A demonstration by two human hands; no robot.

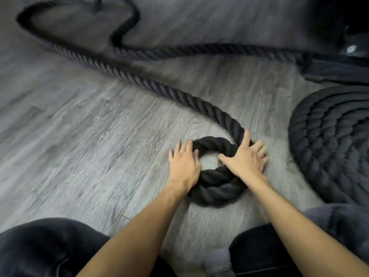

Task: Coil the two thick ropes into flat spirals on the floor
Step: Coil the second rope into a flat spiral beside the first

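Observation:
A thick black rope point(139, 80) snakes across the grey wood floor from the far left and ends in a small first loop point(215, 188) in front of me, with bare floor showing in its middle. My left hand point(184, 164) lies flat on the loop's left side, fingers spread. My right hand point(246, 156) presses flat on the loop's right side where the incoming rope meets it, thumb reaching into the hole. A second black rope point(335, 148) lies at the right as a flat spiral of several turns, partly cut off by the frame edge.
My knees in dark trousers point(46, 248) frame the bottom of the view. Another length of rope point(229, 47) runs across the floor to the far right, toward dark equipment point(339, 70). Grey plank floor point(79, 136) stretches open on the left.

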